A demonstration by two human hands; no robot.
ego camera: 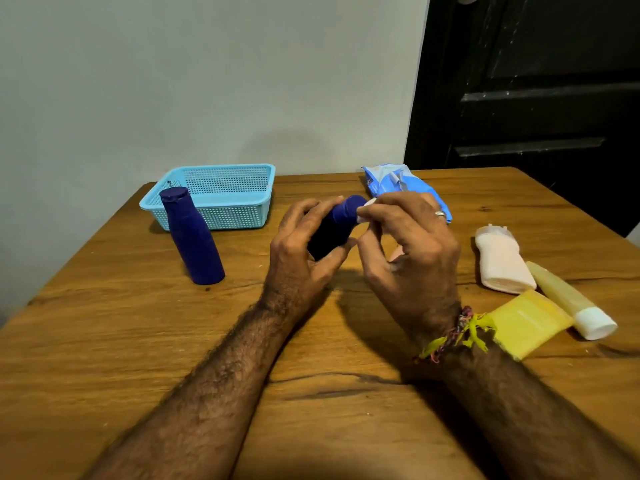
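My left hand (301, 244) grips a small dark blue bottle (337, 225), tilted with its cap end pointing up and to the right, above the middle of the wooden table (138, 341). My right hand (408, 251) pinches a small white wipe (365, 211) against the bottle's cap. Most of the bottle's body is hidden inside my left palm. A taller dark blue bottle (194, 237) stands upright to the left, apart from both hands.
A light blue mesh basket (214, 197) sits at the back left. A blue wipes packet (398, 183) lies behind my right hand. At the right lie a white bottle (502, 261), a yellow tube with a white cap (571, 301) and a yellow sachet (523, 323).
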